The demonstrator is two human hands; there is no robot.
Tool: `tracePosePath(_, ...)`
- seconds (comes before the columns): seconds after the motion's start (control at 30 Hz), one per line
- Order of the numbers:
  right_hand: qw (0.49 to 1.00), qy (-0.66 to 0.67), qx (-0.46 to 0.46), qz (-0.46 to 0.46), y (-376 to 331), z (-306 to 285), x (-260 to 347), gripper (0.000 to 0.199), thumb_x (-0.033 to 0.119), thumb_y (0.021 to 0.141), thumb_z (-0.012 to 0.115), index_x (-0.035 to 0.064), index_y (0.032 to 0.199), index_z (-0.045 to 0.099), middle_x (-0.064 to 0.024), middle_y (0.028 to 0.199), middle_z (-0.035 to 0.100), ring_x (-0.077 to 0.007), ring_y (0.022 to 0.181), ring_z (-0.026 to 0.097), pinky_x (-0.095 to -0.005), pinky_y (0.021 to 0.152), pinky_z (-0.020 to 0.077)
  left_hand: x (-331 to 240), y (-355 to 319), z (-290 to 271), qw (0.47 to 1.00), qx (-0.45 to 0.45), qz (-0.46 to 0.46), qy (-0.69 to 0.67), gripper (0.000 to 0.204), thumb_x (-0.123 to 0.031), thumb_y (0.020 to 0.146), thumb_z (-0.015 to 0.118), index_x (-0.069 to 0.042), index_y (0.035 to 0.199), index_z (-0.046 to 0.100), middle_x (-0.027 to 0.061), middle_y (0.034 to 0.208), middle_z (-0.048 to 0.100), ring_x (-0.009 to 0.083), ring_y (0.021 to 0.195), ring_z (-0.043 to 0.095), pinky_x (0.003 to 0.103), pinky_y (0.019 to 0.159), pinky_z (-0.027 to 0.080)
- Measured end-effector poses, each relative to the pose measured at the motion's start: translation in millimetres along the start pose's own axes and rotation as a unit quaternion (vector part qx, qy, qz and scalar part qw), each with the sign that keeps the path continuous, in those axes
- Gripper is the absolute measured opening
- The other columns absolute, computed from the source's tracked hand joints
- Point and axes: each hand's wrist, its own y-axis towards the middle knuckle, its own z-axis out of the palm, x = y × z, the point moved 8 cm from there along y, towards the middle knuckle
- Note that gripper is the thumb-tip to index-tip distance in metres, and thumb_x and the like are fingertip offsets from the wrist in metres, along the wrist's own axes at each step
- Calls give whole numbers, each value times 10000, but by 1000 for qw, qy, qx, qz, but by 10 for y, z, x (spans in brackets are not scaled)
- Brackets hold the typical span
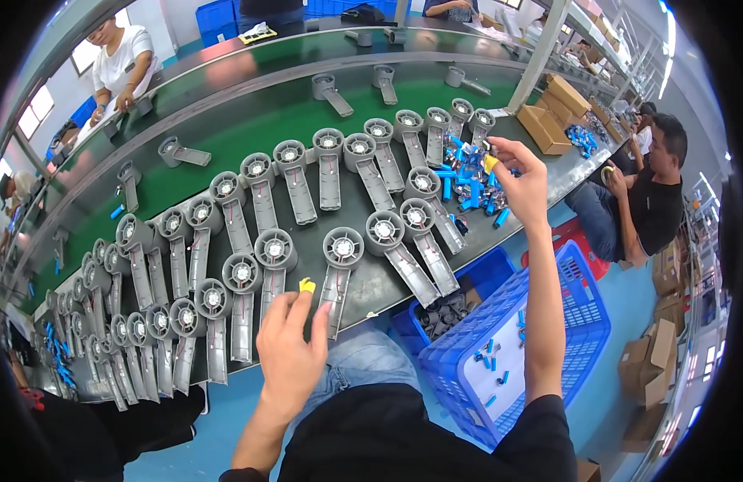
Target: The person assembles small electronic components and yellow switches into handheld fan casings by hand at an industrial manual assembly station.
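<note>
My left hand is open near the bench's front edge, thumb and fingers apart, with a yellow cover on one fingertip. Just beyond it stands a grey fan housing with a round vaned head and a long open handle. Over a pile of blue cylindrical battery cells on the right, my right hand pinches its fingers together. A small dark piece shows at those fingertips, too small to name; a yellow cover is on one finger here too. More grey fan housings with red wires in their handles stand in rows across the bench.
A green conveyor belt runs behind the bench, carrying scattered housings. A blue crate stands at my lower right, beside a blue bin of grey parts. An open cardboard box sits at the bench's far right. Co-workers sit right and far left.
</note>
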Motion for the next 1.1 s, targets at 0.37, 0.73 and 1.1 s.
tracePosePath(0.37, 997, 61, 8, 51, -178, 14, -53, 371, -91, 817, 580, -26, 1178, 641, -41, 998, 639, -86, 894, 606, -220, 783, 494, -540, 697, 134, 975, 0, 119, -187, 135, -52, 858, 663, 39, 957, 681, 157, 913, 652, 311, 870, 626, 371, 784, 482)
tracePosePath(0.73, 987, 154, 18, 51, -370, -24, 153, 378, -103, 813, 602, -42, 1185, 630, -55, 1052, 647, -96, 933, 609, -245, 830, 510, -1142, 1667, 1785, 831, 331, 15, -447, 252, -178, 886, 701, -1, 1066, 696, 23, 920, 697, 94, 852, 603, 280, 797, 479)
tracePosePath(1.1, 973, 219, -16, 69, -474, -146, -167, 366, -70, 841, 627, -34, 1206, 621, -53, 1042, 656, -107, 936, 618, -253, 830, 515, -1306, 1622, 2049, 771, 404, -13, -492, 299, -161, 849, 744, -20, 1102, 672, 44, 1020, 696, 111, 961, 635, 279, 867, 475)
